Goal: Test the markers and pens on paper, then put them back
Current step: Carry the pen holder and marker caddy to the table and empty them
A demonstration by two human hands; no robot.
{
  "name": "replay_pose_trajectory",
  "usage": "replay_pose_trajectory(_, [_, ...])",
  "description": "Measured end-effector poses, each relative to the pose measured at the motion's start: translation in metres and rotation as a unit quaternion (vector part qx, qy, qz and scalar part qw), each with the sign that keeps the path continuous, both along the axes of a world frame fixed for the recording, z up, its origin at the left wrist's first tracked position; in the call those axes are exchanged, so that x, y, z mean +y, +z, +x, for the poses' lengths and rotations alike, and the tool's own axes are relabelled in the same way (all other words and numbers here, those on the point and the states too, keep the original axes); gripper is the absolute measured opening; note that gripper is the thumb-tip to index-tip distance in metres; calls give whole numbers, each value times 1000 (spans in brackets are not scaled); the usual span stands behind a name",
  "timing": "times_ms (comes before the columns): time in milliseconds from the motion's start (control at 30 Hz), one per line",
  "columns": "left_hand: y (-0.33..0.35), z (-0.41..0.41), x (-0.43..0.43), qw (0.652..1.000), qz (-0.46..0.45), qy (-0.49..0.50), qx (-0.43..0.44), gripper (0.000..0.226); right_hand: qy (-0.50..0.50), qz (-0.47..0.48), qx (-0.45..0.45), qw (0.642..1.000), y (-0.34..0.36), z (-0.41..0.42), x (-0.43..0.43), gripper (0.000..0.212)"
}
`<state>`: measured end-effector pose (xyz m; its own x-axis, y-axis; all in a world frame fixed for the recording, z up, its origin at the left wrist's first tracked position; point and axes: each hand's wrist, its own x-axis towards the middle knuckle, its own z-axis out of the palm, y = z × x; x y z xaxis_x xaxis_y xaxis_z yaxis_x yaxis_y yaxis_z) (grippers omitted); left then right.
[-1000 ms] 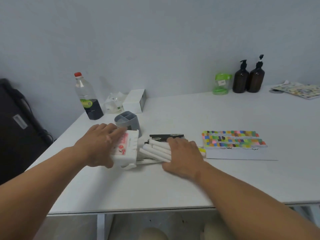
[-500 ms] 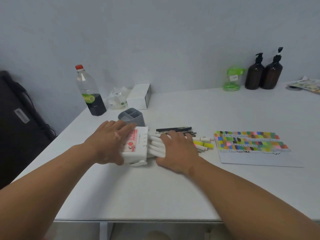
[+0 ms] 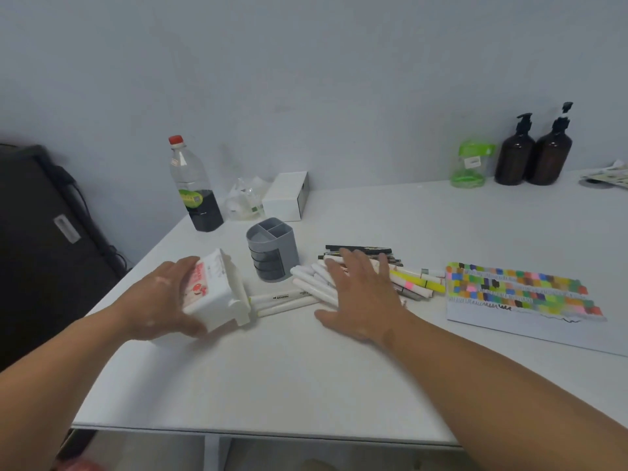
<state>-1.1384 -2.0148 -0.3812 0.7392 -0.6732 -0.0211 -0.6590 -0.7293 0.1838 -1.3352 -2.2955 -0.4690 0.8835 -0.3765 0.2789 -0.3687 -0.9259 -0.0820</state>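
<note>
Left grip (image 3: 159,300): thumb + fingers curled round white plastic marker case w/ pink-red label (image 3: 217,294). Case is tipped, open end facing right grip.
Right grip (image 3: 360,294): fingers straight and spread, palm down on heap of white-barrelled markers (image 3: 312,283). Clamps nothing.
Markers: heap lies under and just left of right grip. Two more long white markers (image 3: 285,300) lie between the grips, ends at the case mouth. Cannot tell if any part is inside.
Pens: thin black pens (image 3: 356,249) just beyond right grip's fingertips. Yellow highlighters (image 3: 418,283) just right of it. All loose on white bench (image 3: 306,385).
Paper: white sheet w/ rows of colour swatches + scribbles (image 3: 520,297), flat on bench, well right of right grip.
Pot: grey plastic compartmented pen pot (image 3: 272,249), upright, beyond and between the grips. Visible compartments appear empty.
Testing stage: judged done, as sheet is densely filled.
Put-back stage: judged barely begun. Nearly all items are outside case and pot.
Left to do: markers into case. Pens + highlighters prob. into pot.
Risk: round barrels may roll when heap is shifted. Tipped case could spill anything loaded.
</note>
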Motion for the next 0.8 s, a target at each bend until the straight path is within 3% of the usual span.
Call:
replay_pose_trajectory(167, [-13, -19, -17, 999, 0, -40, -5, 136, 113, -24, 9, 993, -9, 6, 27, 66])
replay_pose_trajectory(300, [-17, -33, -42, 996, 8, -89, -27, 132, 97, -3, 21, 995, -8, 3, 20, 52])
replay_pose_trajectory(433, [-10, -24, -29, 998, -8, -61, -8, 131, 90, -32, -1, 995, -9, -1, 6, 42])
replay_pose_trajectory(533, [-15, -23, -7, 989, -123, -2, 83, 125, 75, -44, -14, 996, -8, 3, 1, 38])
replay_pose_trajectory(633, [-30, -33, 0, 950, -257, 52, 171, 121, 60, -50, -11, 997, -3, 8, 1, 39])
replay_pose_trajectory(800, [-58, -32, -5, 882, -402, 100, 225, 116, 80, -62, -20, 995, -3, -5, 7, 46])
